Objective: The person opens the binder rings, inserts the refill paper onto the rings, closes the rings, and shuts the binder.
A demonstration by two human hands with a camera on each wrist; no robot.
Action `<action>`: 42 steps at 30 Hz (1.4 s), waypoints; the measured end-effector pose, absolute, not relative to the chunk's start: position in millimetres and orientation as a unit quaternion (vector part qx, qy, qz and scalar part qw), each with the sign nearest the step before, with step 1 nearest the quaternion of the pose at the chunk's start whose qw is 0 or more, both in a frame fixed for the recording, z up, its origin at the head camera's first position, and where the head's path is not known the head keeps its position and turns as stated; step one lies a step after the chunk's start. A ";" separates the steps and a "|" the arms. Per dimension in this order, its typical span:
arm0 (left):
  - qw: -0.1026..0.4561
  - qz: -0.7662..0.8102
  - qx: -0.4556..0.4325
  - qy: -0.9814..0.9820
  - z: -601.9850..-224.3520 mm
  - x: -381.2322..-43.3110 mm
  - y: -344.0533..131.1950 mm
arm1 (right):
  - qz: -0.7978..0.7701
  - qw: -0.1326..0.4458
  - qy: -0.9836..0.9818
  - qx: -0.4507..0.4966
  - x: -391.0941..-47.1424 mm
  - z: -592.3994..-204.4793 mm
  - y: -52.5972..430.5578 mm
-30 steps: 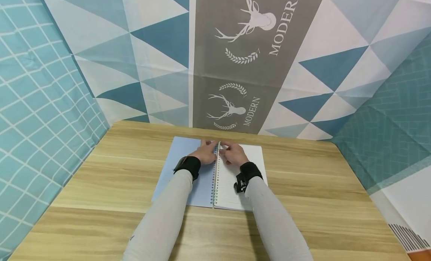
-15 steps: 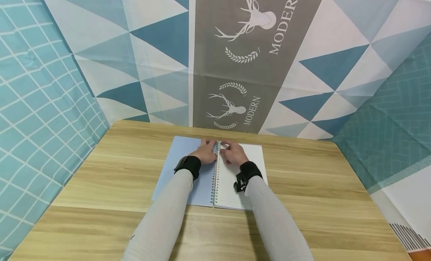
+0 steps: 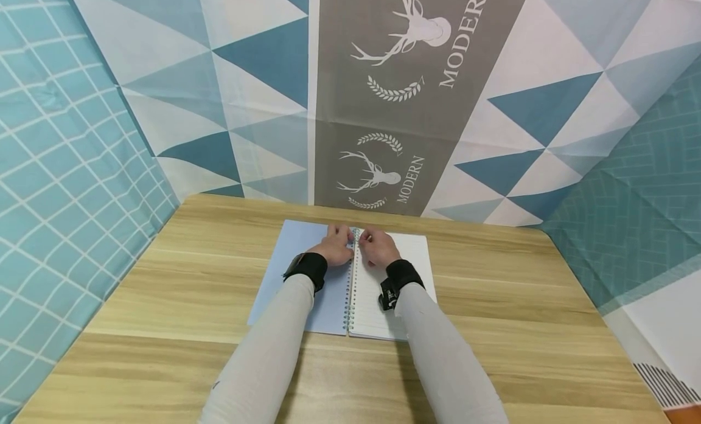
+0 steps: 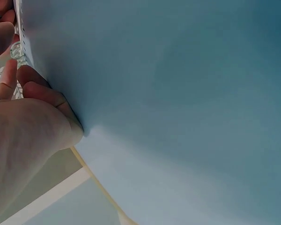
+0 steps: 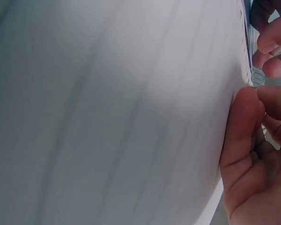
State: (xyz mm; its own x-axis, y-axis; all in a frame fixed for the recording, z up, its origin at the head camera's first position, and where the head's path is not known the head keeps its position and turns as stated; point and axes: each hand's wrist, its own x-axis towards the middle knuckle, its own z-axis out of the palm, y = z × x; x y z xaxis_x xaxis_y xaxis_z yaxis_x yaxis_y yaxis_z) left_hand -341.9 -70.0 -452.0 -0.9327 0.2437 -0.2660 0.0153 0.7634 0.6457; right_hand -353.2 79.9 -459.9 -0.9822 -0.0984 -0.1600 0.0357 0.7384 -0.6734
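A ring-bound notebook lies open, its blue cover (image 3: 274, 278) on the left and a lined white page (image 3: 378, 314) on the right. Rings (image 3: 351, 317) run down the middle; the upper ones are partly hidden by fingers. My left hand (image 3: 333, 246) bends its fingers about the upper rings, over the cover's inner edge. Beside it, my right hand (image 3: 380, 249) curls in at the page's top inner corner. In the right wrist view the right thumb (image 5: 243, 117) and forefinger meet by a clear ring (image 5: 258, 77). Exactly what they pinch is hard to see.
Under the notebook is a wood-grain table (image 3: 181, 290), stretching away on both sides. Behind it hangs a patterned cloth (image 3: 263, 95) with triangles and deer heads. A blue checked cloth (image 3: 66, 187) borders the left side and a teal one (image 3: 641, 187) the right.
My right fingers have curled in closer at the upper rings, with the wrist shifting slightly. The left hand stays nearly still, and the notebook has not moved.
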 end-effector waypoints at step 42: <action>0.172 0.358 0.081 0.914 -448.3 -339.2 -71.8 | -0.382 0.097 0.919 -0.035 -350.5 -459.3 83.1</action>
